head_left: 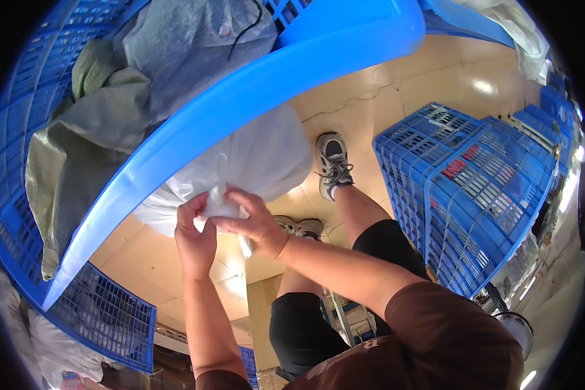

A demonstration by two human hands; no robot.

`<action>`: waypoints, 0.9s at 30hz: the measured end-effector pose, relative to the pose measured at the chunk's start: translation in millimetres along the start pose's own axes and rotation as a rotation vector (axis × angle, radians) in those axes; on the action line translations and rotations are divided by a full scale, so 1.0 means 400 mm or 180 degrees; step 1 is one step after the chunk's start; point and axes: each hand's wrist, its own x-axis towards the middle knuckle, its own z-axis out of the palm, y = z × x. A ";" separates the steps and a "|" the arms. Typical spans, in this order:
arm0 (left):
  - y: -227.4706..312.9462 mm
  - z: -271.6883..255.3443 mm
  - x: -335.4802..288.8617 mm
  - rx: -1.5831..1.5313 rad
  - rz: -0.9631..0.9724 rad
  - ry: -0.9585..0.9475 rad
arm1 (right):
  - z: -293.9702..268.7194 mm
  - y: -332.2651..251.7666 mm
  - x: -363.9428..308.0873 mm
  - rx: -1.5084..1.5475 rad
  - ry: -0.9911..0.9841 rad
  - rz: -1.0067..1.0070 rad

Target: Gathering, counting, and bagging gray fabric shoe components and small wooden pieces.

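A full white plastic bag (pixel 266 153) hangs or rests beside the large blue crate, partly hidden under the crate's rim (pixel 292 62). Its gathered, twisted neck (pixel 220 201) lies between my two hands. My left hand (pixel 196 234) pinches the neck from the left with bent fingers. From the right, my right hand (pixel 257 224) grips the same neck, thumb and forefinger close to my left fingertips. A loose end of white plastic (pixel 246 246) dangles below my right hand. What supports the bag from underneath cannot be seen.
Inside the large crate lie a grey translucent bag (pixel 195 45) and an olive-grey sack (pixel 88 130). Blue plastic crates (pixel 461 175) stand on the tiled floor (pixel 357 104) at the right. Another blue crate (pixel 114 318) is at lower left, near white bags (pixel 58 344). My shoes (pixel 333 162) are below.
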 end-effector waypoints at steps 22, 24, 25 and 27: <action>-0.070 -0.255 0.049 -0.0156 -0.0407 0.1444 | -0.246 -0.081 -0.202 -0.2283 -0.1569 0.1376; -0.034 -0.293 -0.088 -0.0121 -0.0655 0.1383 | -0.361 -0.171 -0.174 -0.2267 -0.1667 0.1203; -0.041 -0.292 -0.173 -0.0441 -0.1136 0.1290 | -0.428 -0.207 -0.166 -0.2250 -0.1787 0.1341; -0.177 -0.301 -0.446 0.0042 -0.1726 0.1040 | -0.439 -0.335 -0.111 -0.2424 -0.1989 0.1261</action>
